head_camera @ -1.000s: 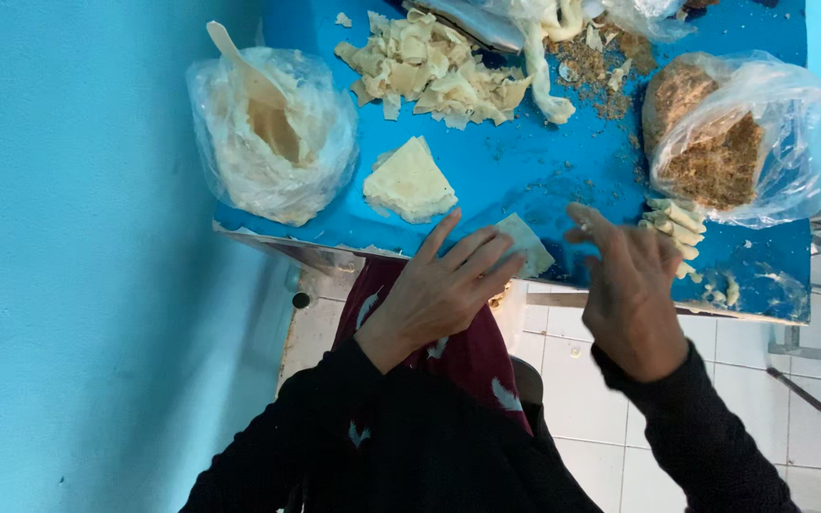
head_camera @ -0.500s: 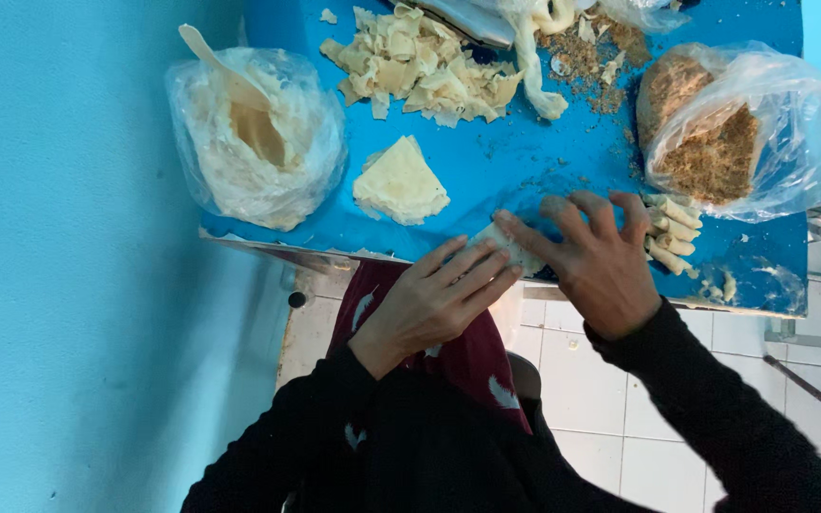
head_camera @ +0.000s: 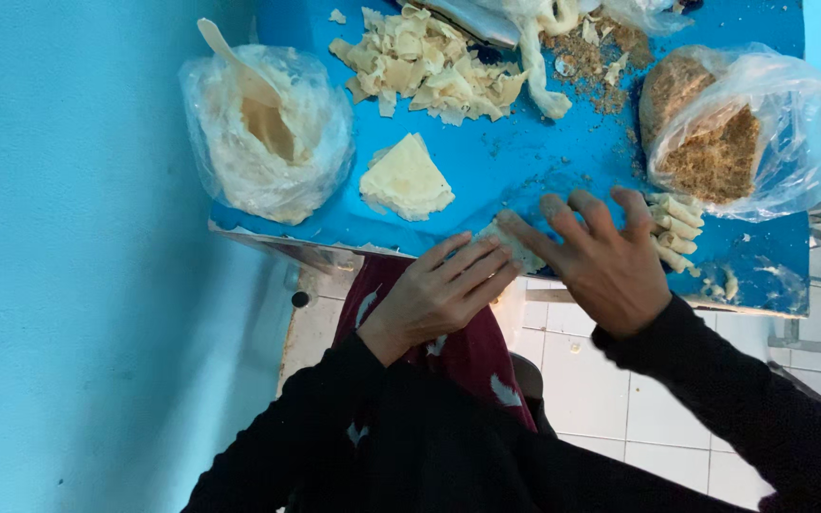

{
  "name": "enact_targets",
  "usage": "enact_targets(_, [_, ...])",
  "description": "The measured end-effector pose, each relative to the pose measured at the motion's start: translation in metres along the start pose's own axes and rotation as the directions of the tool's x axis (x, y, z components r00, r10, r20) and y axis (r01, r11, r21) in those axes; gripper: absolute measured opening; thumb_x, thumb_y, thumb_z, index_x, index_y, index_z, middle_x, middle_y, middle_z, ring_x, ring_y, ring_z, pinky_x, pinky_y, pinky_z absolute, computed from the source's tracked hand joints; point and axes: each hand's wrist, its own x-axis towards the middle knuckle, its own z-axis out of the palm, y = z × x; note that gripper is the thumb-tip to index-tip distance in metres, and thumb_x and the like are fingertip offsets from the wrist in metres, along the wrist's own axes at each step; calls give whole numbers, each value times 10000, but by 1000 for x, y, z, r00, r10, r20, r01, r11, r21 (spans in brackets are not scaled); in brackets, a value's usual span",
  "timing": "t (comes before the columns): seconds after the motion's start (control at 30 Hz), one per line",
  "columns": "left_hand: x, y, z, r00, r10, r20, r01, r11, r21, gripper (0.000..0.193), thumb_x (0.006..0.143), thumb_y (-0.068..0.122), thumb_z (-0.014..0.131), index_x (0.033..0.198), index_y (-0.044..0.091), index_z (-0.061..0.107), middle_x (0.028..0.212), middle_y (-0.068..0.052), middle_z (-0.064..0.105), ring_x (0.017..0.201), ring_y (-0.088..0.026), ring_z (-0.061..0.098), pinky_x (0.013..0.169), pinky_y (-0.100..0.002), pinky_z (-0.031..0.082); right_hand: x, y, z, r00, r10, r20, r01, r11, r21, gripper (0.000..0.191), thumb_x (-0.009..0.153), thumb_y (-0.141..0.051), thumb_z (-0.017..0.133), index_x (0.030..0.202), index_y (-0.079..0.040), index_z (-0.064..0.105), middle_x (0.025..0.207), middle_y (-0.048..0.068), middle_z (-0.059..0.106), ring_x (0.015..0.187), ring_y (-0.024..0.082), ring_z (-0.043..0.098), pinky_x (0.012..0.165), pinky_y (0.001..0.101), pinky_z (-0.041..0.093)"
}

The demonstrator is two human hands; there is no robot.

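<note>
My left hand (head_camera: 441,291) and my right hand (head_camera: 600,258) both press on a pale rolled wrapper (head_camera: 508,245) at the near edge of the blue table (head_camera: 515,166). Fingers of both hands lie flat over the roll, most of which is hidden. Just right of my right hand lies a small pile of finished pale rolls (head_camera: 675,231). A stack of triangular wrapper sheets (head_camera: 406,180) sits a little beyond my left hand.
A clear bag of pale paste with a spoon (head_camera: 263,128) stands at the left. A bag of brown crumbs (head_camera: 741,133) stands at the right. Torn wrapper scraps (head_camera: 429,65) lie at the back. White floor tiles (head_camera: 582,370) show below the table; a blue wall (head_camera: 68,256) stands left.
My hands were raised and apart above the table edge; they have come down together onto the wrapper and now press it flat against the table.
</note>
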Motion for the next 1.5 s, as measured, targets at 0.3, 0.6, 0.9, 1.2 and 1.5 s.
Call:
enact_targets(0.3, [-8, -5, -11, 999, 36, -3, -37, 999, -24, 326, 1008, 182, 651, 1317, 88, 691, 1400, -60, 623, 1362, -241, 565, 1217, -457, 420, 8, 7, 8, 999, 41, 28, -41, 999, -6, 521, 1033, -196, 628, 1526, -339, 536, 1294, -1, 524, 1246, 201, 497, 1110, 483, 365])
enact_targets(0.6, [-13, -7, -11, 999, 14, -38, -16, 998, -57, 345, 1037, 161, 649, 1371, 78, 625, 1337, -86, 603, 1302, -261, 588, 1182, -425, 457, 4, -1, 14, 996, 83, 32, -80, 993, -91, 490, 1070, -219, 613, 1547, -320, 567, 1260, -5, 526, 1228, 187, 513, 1130, 481, 363])
enact_targets(0.9, [0, 2, -8, 996, -38, -85, 37, 999, -13, 393, 1034, 180, 651, 1422, 122, 628, 1262, -42, 595, 1217, -214, 583, 1109, -409, 462, 17, 12, -4, 978, 202, 46, -207, 968, 145, 388, 874, -89, 712, 1225, -254, 713, 1232, 26, 599, 1239, 246, 533, 1073, 458, 387])
enact_targets(1.2, [4, 5, -4, 985, -106, -136, 78, 977, -199, 304, 951, 109, 703, 1251, 65, 675, 1215, -92, 651, 1191, -262, 623, 1100, -444, 500, 127, 33, 47, 944, 325, -60, -99, 454, 886, 447, 886, 35, 732, 1298, -68, 591, 1117, 117, 720, 980, 307, 688, 823, 424, 557])
enact_targets(1.5, [23, 3, -35, 920, -336, -203, 220, 870, -441, 281, 946, 10, 636, 1225, 46, 643, 1216, -142, 669, 1167, -325, 659, 1013, -425, 550, 158, 55, 98, 924, 342, 168, -194, 45, 980, 566, 967, 47, 725, 1447, -103, 465, 1029, 127, 745, 961, 213, 724, 857, 332, 568])
